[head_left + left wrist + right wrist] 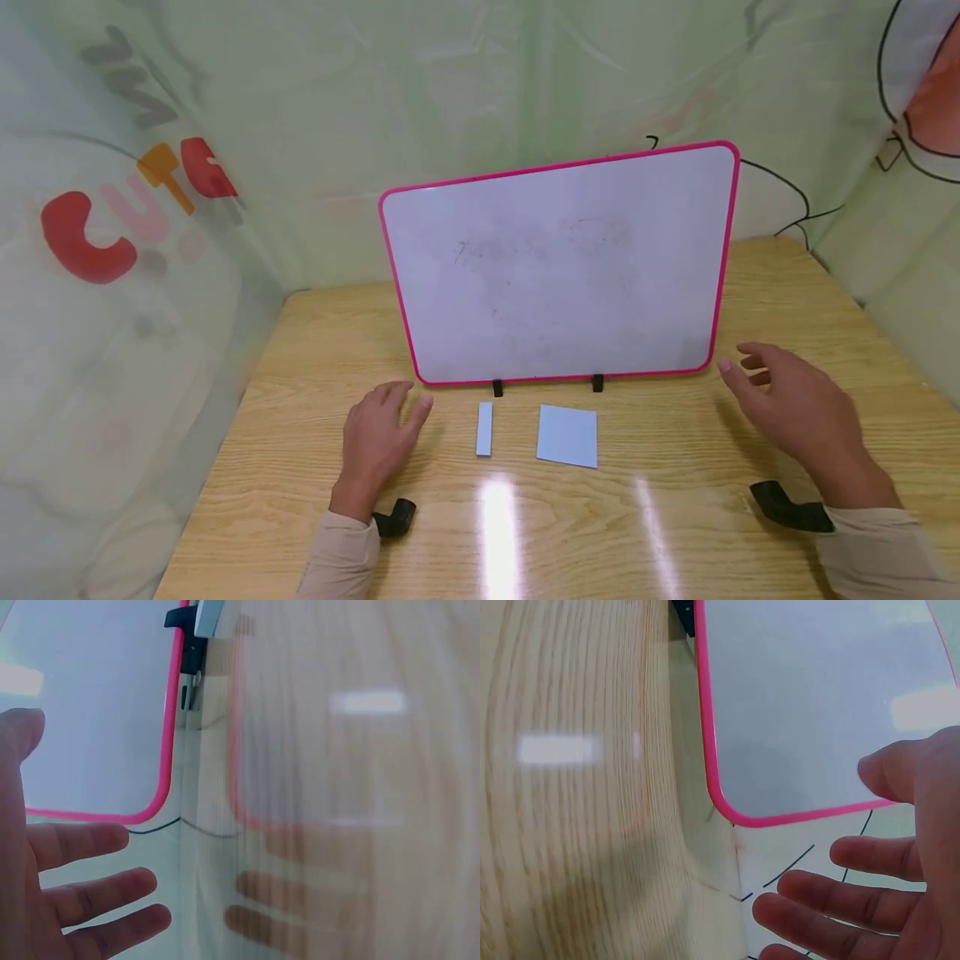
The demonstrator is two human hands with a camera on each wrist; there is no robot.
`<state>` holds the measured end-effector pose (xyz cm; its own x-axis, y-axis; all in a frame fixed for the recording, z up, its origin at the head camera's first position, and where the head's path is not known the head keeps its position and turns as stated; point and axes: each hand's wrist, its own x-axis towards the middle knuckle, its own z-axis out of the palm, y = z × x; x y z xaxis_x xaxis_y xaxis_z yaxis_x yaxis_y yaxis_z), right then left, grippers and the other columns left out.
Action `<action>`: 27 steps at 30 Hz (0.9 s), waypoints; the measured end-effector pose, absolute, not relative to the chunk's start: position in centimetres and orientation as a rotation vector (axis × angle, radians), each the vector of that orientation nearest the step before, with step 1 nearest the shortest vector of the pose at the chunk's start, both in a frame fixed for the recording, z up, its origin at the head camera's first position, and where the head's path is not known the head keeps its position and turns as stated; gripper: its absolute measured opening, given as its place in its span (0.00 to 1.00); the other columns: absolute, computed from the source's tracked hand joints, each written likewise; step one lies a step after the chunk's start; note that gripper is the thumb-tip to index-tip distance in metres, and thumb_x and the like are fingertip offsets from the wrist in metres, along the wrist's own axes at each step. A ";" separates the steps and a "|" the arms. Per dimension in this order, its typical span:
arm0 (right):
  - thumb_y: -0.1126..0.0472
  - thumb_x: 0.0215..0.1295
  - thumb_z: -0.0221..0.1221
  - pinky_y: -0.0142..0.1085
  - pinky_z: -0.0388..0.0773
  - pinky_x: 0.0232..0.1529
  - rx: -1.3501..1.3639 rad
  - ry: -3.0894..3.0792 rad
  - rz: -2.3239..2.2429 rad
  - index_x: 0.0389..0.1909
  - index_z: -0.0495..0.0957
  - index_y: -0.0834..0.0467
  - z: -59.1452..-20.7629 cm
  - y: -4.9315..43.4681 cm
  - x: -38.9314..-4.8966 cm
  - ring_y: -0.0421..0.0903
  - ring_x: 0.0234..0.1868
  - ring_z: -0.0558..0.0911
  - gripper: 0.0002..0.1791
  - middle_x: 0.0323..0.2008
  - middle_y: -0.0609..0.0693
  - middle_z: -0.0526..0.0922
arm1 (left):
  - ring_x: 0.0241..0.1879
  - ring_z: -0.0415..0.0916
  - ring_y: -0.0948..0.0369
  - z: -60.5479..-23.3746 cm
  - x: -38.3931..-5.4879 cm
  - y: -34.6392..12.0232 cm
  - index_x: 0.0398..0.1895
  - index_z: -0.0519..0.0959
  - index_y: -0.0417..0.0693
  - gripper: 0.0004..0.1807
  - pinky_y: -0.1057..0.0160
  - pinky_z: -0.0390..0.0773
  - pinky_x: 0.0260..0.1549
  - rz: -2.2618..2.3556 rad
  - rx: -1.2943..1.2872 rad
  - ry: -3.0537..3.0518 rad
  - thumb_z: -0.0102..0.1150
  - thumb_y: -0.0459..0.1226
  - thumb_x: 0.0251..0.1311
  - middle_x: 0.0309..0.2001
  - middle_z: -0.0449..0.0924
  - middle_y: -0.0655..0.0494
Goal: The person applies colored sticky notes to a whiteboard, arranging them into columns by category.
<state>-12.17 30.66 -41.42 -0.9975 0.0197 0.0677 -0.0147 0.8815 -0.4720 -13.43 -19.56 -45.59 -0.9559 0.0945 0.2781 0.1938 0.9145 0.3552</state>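
A whiteboard [555,275] with a pink rim stands upright on two black feet, faint smudges on its face. In front of it lie a narrow pale-blue strip [484,429] and a pale-blue square [567,436], apart from each other. My left hand [378,435] hovers left of the strip with fingers relaxed, holding nothing. Near the board's lower right corner, my right hand [798,408] is held above the table, fingers loosely bent and free of any object. Both wrist views show spread fingers beside the board's pink edge [166,750].
The wooden table [300,467] carries bright light reflections near its front. Behind it hangs a pale green sheet [315,125] with printed letters on the left. Each wrist wears a black camera mount, such as the left mount [397,518].
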 end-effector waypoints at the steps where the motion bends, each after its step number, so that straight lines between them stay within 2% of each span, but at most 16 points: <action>1: 0.40 0.75 0.48 0.60 0.72 0.35 0.001 -2.967 0.756 0.66 0.68 0.67 -41.4 30.5 -12.1 0.67 0.51 0.79 0.36 0.55 0.68 0.78 | 0.59 0.75 0.46 -45.6 -13.4 -19.4 0.60 0.81 0.47 0.32 0.42 0.72 0.55 -0.566 -0.218 -2.814 0.49 0.61 0.70 0.58 0.79 0.47; 8: 0.44 0.75 0.51 0.54 0.74 0.34 0.033 -2.938 0.764 0.61 0.74 0.65 -41.5 29.5 -11.8 0.63 0.47 0.81 0.29 0.50 0.65 0.82 | 0.57 0.77 0.48 -45.7 -13.3 -18.6 0.59 0.82 0.49 0.29 0.45 0.75 0.53 -0.606 -0.215 -2.819 0.51 0.59 0.70 0.57 0.80 0.49; 15: 0.46 0.73 0.55 0.43 0.73 0.29 0.070 -2.914 0.803 0.50 0.81 0.60 -42.2 28.0 -11.6 0.57 0.40 0.82 0.21 0.41 0.59 0.85 | 0.53 0.80 0.50 -45.8 -13.3 -18.2 0.57 0.83 0.49 0.25 0.46 0.79 0.46 -0.594 -0.243 -2.788 0.54 0.56 0.70 0.52 0.83 0.50; 21: 0.48 0.73 0.56 0.43 0.75 0.31 0.146 -2.916 0.846 0.48 0.82 0.62 -42.6 26.2 -11.6 0.54 0.38 0.82 0.20 0.38 0.55 0.85 | 0.49 0.83 0.52 -46.0 -13.3 -17.7 0.54 0.84 0.49 0.20 0.49 0.81 0.42 -0.603 -0.280 -2.756 0.59 0.50 0.68 0.48 0.85 0.52; 27: 0.48 0.73 0.56 0.45 0.76 0.36 0.199 -2.940 0.921 0.47 0.83 0.60 -43.0 24.0 -11.8 0.50 0.37 0.82 0.19 0.37 0.51 0.85 | 0.46 0.83 0.55 -45.9 -13.4 -16.9 0.53 0.85 0.50 0.18 0.51 0.81 0.41 -0.632 -0.303 -2.755 0.60 0.48 0.67 0.45 0.85 0.55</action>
<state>-11.81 24.03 -43.02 -0.9903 -0.1063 0.0899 -0.1386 0.8139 -0.5643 -13.35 -16.92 -45.90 -0.9334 0.1368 0.3317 0.2678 0.8809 0.3902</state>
